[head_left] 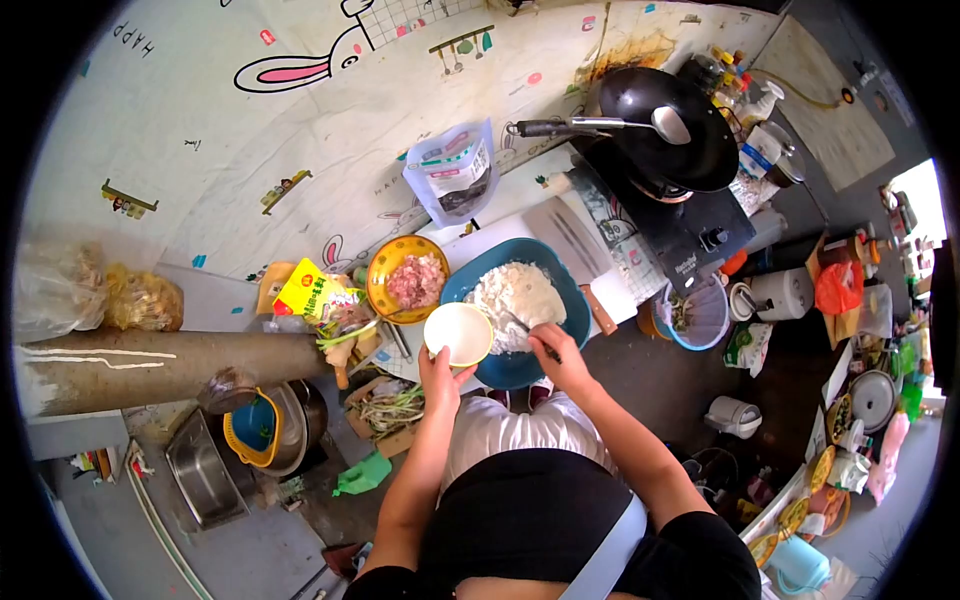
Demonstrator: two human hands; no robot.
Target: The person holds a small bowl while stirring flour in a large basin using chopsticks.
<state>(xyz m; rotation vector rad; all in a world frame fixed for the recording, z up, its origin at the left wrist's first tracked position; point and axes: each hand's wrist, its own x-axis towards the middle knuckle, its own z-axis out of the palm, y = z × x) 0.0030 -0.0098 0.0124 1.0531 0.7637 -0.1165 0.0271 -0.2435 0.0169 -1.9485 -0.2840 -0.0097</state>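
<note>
My left hand is closed on the rim of a small white bowl, tilted over the left edge of a blue basin. White flour fills much of the basin, partly clumped. A thin, dark, stick-like utensil is gripped in my right hand, its far end in the flour; its exact kind is unclear. Left of the basin, a yellow-orange bowl holds minced meat. A cleaver with a wooden handle lies just behind the basin on the right.
A black wok with a ladle sits on the stove at the right. Behind the basin stands a purple-grey pouch. A yellow packet and ginger lie left. A lined bin stands below right.
</note>
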